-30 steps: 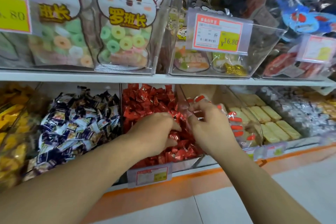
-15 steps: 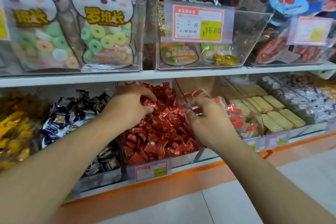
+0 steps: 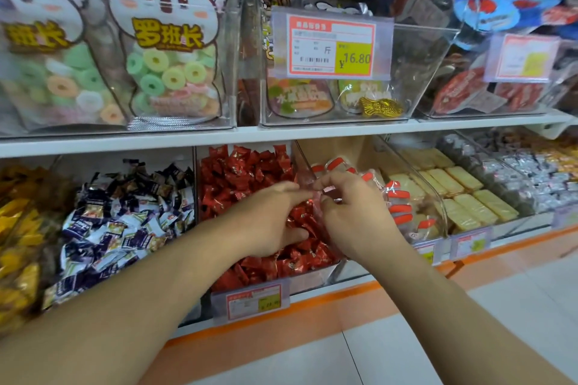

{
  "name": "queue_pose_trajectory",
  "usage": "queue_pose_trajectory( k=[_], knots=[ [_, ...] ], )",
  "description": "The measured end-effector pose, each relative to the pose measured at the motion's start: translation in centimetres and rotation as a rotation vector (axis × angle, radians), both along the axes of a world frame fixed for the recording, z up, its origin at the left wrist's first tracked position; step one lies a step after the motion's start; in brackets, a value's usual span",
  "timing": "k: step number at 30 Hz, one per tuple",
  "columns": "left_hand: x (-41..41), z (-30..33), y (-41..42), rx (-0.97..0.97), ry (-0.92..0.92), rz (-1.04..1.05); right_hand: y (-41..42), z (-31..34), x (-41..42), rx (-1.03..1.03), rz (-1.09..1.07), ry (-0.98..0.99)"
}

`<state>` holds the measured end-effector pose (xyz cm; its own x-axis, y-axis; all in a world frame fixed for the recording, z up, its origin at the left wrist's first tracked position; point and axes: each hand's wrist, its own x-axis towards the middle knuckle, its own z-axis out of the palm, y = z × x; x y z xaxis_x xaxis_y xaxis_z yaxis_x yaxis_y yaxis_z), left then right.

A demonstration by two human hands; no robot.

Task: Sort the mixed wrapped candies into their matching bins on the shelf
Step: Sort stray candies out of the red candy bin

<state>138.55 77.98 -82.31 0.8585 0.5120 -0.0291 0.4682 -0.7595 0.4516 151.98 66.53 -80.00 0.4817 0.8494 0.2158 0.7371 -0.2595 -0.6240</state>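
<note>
two hands [image 3: 316, 216] (fingertips meeting) over one red-candy bin [image 3: 250, 278]

Both hands [image 3: 272, 222] [image 3: 353, 222] over the middle lower-shelf bin [image 3: 309, 281], wrapped candies [image 3: 244, 175] in it, another candy bin [image 3: 125, 228] left, bar-filled bin [image 3: 469, 200] right, bagged sweets [image 3: 169, 50] on shelf above

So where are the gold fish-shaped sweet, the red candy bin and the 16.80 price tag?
gold fish-shaped sweet [image 3: 381, 107], head view, middle of its body.
red candy bin [image 3: 240, 175], head view, upper pile of red wrappers.
16.80 price tag [image 3: 355, 58], head view, yellow price patch.
</note>
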Motion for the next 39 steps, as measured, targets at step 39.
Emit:
queue_pose_trajectory(
  k=[39],
  knots=[
    [1.6, -1.9, 2.4, 0.029, -0.096, 0.284, 0.3, -1.0, 0.6, -0.006, 0.075, -0.165]
  ],
)
